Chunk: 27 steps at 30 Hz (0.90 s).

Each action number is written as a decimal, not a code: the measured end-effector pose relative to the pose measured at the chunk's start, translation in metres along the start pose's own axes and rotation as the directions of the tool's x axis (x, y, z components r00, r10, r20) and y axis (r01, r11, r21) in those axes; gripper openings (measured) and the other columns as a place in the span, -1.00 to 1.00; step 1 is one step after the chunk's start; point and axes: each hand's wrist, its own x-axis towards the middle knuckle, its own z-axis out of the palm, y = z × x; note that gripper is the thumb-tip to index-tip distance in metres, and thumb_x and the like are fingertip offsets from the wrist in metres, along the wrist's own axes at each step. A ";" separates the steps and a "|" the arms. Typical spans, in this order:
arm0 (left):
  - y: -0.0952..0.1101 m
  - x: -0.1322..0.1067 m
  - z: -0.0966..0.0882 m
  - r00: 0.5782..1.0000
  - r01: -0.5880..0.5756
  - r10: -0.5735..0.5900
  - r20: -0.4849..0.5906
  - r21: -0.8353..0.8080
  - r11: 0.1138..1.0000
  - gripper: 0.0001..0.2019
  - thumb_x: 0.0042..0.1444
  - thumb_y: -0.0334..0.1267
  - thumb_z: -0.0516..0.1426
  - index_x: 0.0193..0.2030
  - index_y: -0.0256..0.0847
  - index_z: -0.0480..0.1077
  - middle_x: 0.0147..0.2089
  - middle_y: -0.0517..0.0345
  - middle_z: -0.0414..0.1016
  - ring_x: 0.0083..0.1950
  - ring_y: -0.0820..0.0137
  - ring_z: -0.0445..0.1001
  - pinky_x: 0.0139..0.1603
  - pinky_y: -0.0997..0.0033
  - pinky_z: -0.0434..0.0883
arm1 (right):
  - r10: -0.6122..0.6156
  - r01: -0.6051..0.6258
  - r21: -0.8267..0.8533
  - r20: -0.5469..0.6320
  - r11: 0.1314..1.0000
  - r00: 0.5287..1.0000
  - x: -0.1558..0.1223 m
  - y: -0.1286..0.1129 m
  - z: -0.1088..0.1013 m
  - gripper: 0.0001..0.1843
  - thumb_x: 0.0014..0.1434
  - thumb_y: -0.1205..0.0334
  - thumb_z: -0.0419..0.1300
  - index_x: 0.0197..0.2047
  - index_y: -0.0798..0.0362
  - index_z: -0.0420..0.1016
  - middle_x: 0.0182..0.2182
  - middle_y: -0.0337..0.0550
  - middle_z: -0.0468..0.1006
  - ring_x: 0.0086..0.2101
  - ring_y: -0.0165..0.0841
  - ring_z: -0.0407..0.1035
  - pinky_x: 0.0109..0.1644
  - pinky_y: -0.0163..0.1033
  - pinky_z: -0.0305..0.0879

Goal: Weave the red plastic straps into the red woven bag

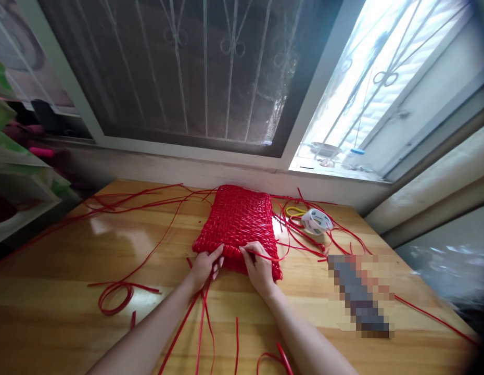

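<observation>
A red woven bag-like piece (242,219), made of glossy flat strips, lies on the wooden table in front of me. My left hand (205,265) grips its near edge, thumb on top and fingers curled beneath. At the same edge, a little to the right, my right hand (259,265) pinches a red strip (275,259) between thumb and forefinger; the strip loops up to the right. Several loose strip ends (201,323) hang from the near edge toward me. Whether the piece is open inside cannot be seen.
On the wooden table (156,317) lie a coiled red strip (116,299), long strips (140,200) at the back left, and a tape roll (316,221) beside yellow-handled scissors (295,211). A pixelated dark object (359,297) is at right. A barred window (206,78) stands behind.
</observation>
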 end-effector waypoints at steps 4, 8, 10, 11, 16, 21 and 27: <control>0.001 0.001 -0.001 1.000 -0.005 0.005 -0.003 0.000 1.000 -0.55 -0.02 0.05 0.03 -0.72 -0.27 0.21 -0.82 0.36 0.02 -0.81 0.63 0.01 -0.76 0.57 -0.04 | -0.002 0.002 0.001 0.012 1.000 1.000 -0.001 -0.004 0.000 -0.92 0.12 0.29 0.04 -0.38 0.03 0.32 -0.43 -0.18 0.39 -0.37 -0.38 0.30 -0.27 -0.26 0.26; 0.000 0.001 -0.002 1.000 -0.009 0.009 -0.005 -0.007 1.000 -0.55 -0.02 0.06 0.02 -0.71 -0.27 0.22 -0.82 0.35 0.03 -0.80 0.63 0.02 -0.75 0.57 -0.04 | -0.006 0.006 0.001 0.012 1.000 1.000 -0.001 -0.007 -0.001 -0.92 0.12 0.28 0.04 -0.39 0.03 0.33 -0.44 -0.19 0.40 -0.38 -0.38 0.30 -0.28 -0.26 0.26; 0.000 0.001 -0.002 1.000 -0.010 0.010 -0.008 -0.001 1.000 -0.54 -0.02 0.07 0.02 -0.71 -0.28 0.23 -0.82 0.34 0.04 -0.80 0.62 0.03 -0.75 0.56 -0.03 | -0.012 0.012 0.005 0.002 1.000 1.000 -0.001 -0.008 0.000 -0.91 0.11 0.27 0.05 -0.40 0.04 0.34 -0.45 -0.19 0.40 -0.39 -0.39 0.31 -0.29 -0.27 0.26; 0.000 0.000 -0.003 1.000 -0.005 0.006 -0.009 0.007 1.000 -0.54 -0.02 0.07 0.01 -0.70 -0.28 0.24 -0.82 0.34 0.05 -0.80 0.62 0.03 -0.74 0.56 -0.03 | -0.015 0.015 0.012 -0.002 1.000 1.000 -0.002 -0.008 0.000 -0.91 0.11 0.27 0.06 -0.40 0.04 0.34 -0.45 -0.19 0.40 -0.40 -0.39 0.31 -0.29 -0.27 0.26; 0.005 -0.003 -0.002 1.000 0.003 -0.004 0.003 0.075 0.997 -0.50 -0.01 0.12 -0.04 -0.67 -0.29 0.32 -0.83 0.31 0.07 -0.79 0.61 0.02 -0.72 0.54 -0.06 | 0.078 -0.074 0.086 -0.051 0.994 0.996 -0.007 -0.006 0.001 -0.92 0.14 0.24 0.02 -0.35 0.03 0.29 -0.47 -0.21 0.38 -0.43 -0.40 0.30 -0.32 -0.28 0.26; 0.008 -0.004 0.000 0.999 0.024 -0.028 0.039 0.085 0.996 -0.47 -0.03 0.15 -0.05 -0.68 -0.29 0.34 -0.85 0.30 0.05 -0.78 0.61 -0.04 -0.71 0.53 -0.14 | 0.244 -0.221 0.253 -0.062 0.942 0.968 0.007 -0.016 -0.004 -0.85 0.15 0.15 -0.01 -0.33 0.04 0.27 -0.44 -0.20 0.41 -0.46 -0.43 0.31 -0.36 -0.31 0.26; 0.010 -0.002 -0.001 1.000 0.013 -0.016 0.027 0.109 0.994 -0.47 -0.03 0.16 -0.06 -0.68 -0.29 0.32 -0.84 0.32 0.05 -0.78 0.61 -0.04 -0.71 0.53 -0.13 | 0.298 -0.292 0.236 0.011 0.927 0.954 0.035 -0.029 -0.007 -0.78 0.09 0.07 0.06 -0.37 0.06 0.32 -0.53 -0.23 0.42 -0.53 -0.44 0.29 -0.46 -0.35 0.20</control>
